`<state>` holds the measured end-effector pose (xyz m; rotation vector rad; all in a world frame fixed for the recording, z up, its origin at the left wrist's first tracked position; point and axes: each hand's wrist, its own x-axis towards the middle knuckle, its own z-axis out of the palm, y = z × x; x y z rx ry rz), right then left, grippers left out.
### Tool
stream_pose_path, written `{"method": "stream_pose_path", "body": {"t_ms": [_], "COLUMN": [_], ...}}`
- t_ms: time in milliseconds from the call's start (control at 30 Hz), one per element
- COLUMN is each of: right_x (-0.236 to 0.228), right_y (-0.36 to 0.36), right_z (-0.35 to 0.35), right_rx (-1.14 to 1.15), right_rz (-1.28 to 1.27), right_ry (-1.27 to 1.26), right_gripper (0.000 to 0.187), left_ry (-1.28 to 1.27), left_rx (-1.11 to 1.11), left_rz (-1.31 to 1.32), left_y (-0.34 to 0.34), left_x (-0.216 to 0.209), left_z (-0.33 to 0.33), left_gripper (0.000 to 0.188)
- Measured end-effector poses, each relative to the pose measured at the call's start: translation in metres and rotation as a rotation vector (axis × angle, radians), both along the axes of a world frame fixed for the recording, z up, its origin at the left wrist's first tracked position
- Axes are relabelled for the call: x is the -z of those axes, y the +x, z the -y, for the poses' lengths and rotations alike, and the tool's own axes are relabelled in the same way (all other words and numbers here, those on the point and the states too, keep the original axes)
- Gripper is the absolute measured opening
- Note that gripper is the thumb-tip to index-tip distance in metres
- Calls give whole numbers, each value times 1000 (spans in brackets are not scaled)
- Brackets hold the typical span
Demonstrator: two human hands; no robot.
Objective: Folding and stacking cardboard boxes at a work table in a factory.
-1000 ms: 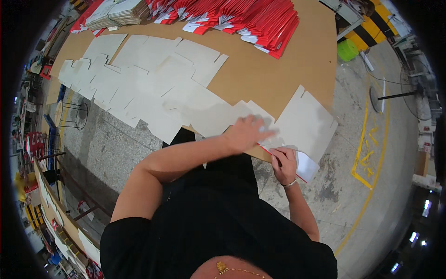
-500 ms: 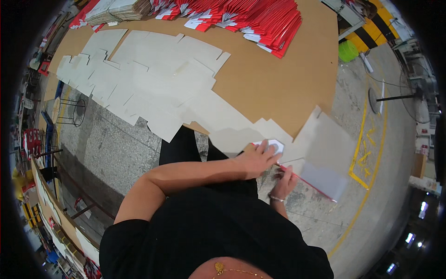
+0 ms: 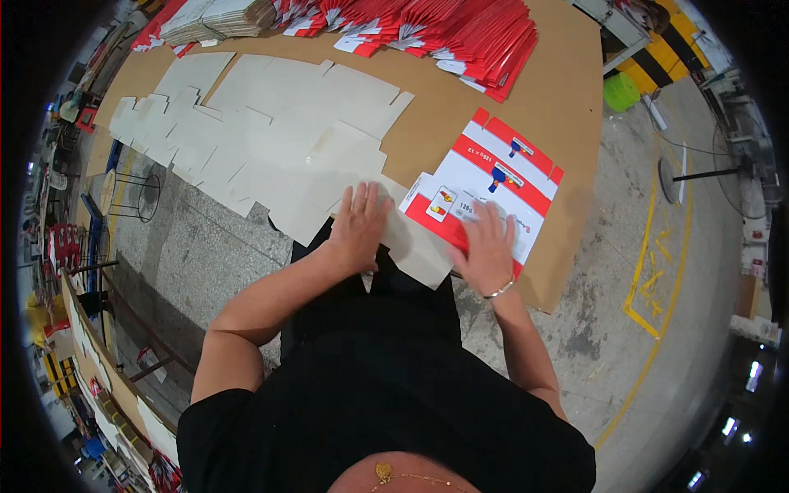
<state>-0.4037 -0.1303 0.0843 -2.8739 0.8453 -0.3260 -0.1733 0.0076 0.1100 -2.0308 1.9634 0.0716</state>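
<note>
Across the brown-topped counter (image 3: 567,107), a flat red-and-white printed cardboard blank (image 3: 472,172) lies beneath the spread right hand (image 3: 489,251); the left hand (image 3: 357,234), holding nothing, is spread over overlapping pale-grey flat cardboard blanks (image 3: 279,148).

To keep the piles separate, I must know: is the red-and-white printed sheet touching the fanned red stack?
Apart. The head view shows brown table between the printed sheet and the fanned red stack.

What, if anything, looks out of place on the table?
The red-and-white blank under the right hand lies printed side up, unlike the plain-side-up grey blanks left of it. No damage stands out.
</note>
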Motion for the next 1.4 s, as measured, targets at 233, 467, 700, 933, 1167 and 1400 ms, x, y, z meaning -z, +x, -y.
{"method": "stream_pose_path", "body": {"t_ms": [233, 467, 700, 933, 1167, 1400], "right_x": [30, 16, 7, 21, 18, 23], "right_y": [-23, -77, -56, -51, -52, -54], "right_z": [-23, 13, 4, 15, 19, 19], "right_rx": [-13, -127, -20, -89, -131, -156], "right_rz": [-100, 497, -111, 100, 75, 94], "right_ry": [55, 34, 187, 158, 218, 228], "right_gripper": [60, 43, 52, 62, 69, 66], "left_ry": [-296, 538, -45, -322, -182, -1110], "left_rx": [304, 354, -64, 428, 140, -782], "left_rz": [-212, -741, -663, -79, -586, -1733], "left_y": [40, 60, 34, 15, 113, 21], "left_x": [51, 36, 36, 14, 11, 35], "left_z": [-11, 108, 106, 3, 21, 47], "left_gripper": [66, 24, 34, 41, 33, 87]}}
